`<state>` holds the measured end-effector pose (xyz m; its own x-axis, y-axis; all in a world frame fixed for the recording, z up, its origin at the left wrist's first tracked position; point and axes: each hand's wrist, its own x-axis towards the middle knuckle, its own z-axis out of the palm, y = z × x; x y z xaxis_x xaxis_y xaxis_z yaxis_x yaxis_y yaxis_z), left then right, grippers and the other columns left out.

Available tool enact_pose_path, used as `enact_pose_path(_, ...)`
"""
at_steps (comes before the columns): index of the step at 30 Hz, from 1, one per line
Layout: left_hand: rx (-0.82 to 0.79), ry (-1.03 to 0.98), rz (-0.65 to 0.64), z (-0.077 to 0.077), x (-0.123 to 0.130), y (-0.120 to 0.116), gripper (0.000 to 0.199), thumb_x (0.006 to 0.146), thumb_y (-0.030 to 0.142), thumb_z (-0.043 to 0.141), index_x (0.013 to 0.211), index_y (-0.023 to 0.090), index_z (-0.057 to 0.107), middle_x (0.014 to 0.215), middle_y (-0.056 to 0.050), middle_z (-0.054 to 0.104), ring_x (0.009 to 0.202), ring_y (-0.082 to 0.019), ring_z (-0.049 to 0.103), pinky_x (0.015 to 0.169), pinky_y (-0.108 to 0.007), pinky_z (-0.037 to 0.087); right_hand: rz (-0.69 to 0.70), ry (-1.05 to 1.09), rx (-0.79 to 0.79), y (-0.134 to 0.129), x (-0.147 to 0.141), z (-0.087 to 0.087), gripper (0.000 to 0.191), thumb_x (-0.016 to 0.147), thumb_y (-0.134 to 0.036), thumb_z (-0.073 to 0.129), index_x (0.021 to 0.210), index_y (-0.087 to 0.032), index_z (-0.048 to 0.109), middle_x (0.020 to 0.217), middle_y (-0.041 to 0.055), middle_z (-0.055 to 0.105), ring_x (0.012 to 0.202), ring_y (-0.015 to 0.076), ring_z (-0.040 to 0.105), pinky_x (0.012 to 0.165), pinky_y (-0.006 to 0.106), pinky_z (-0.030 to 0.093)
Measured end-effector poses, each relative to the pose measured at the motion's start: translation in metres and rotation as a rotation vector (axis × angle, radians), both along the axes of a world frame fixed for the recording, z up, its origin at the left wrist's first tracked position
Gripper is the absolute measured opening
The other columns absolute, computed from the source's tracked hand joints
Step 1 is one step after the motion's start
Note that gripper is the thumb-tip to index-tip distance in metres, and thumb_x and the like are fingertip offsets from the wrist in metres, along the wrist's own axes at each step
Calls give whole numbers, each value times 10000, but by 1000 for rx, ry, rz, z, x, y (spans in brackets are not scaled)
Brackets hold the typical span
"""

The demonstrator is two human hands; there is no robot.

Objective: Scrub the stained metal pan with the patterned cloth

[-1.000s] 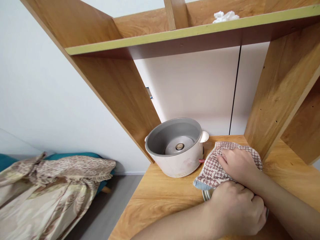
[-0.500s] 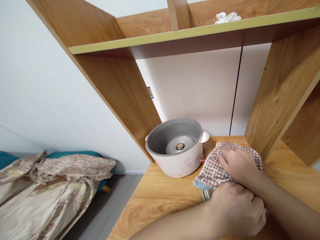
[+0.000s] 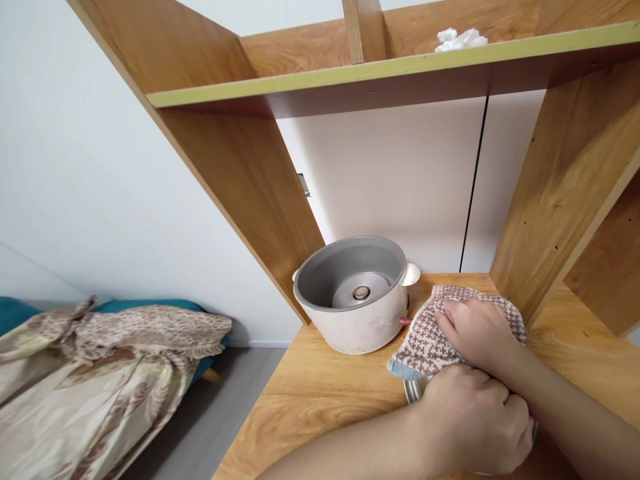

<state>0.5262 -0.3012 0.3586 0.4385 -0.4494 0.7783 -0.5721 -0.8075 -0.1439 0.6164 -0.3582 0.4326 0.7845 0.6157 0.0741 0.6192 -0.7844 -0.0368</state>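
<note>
My right hand (image 3: 477, 330) lies on a brown-and-white houndstooth cloth (image 3: 425, 340), its fingers curled into the fabric and the thumb pointing left. The cloth has a light blue edge and a small red tag. Just in front, my left hand (image 3: 477, 420) is closed in a fist, knuckles up. Under it shows part of a round thing with a shiny striped rim (image 3: 413, 391); most of that is hidden by my hand and the cloth. Left of the cloth stands a white rice cooker body (image 3: 350, 328), lidless, with a grey inside and its heating plate (image 3: 361, 293) bare.
All this rests on a wooden desk top (image 3: 300, 387). A shelf (image 3: 320, 89) with a yellow-green edge runs above, with crumpled white tissue (image 3: 461, 40) on it. Wooden uprights (image 3: 245, 187) stand on both sides. A patterned cloth (image 3: 115, 387) covers something teal at left.
Both hands and the cloth keep practically the same place. The view has shifted very slightly.
</note>
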Motion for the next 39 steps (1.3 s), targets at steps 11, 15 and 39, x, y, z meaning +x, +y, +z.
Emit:
enact_pose_path(11, -5, -6, 0, 0, 0, 0, 243, 899, 294, 616, 682, 216, 539, 571, 26, 499, 484, -135, 505, 418, -336, 353, 18, -8, -8, 1, 0, 1, 409, 1068, -375, 410, 971, -223, 777, 932, 116, 802, 900, 308, 756, 690, 361, 425)
enact_pose_path(15, 0, -3, -5, 1, 0, 0, 231, 893, 281, 624, 687, 213, 546, 576, 24, 510, 491, -132, 510, 424, -334, 355, 20, -13, -12, 1, 0, 1, 410, 1068, -373, 408, 970, -224, 777, 935, 115, 803, 895, 307, 758, 685, 360, 424)
enact_pose_path(39, 50, 15, -40, 5, 0, 1, 241, 841, 232, 661, 652, 210, 512, 581, 28, 468, 484, -132, 475, 431, -324, 313, 14, -60, -55, -1, 2, -4, 416, 1069, -394, 392, 931, -222, 744, 889, 109, 793, 861, 311, 754, 668, 371, 403)
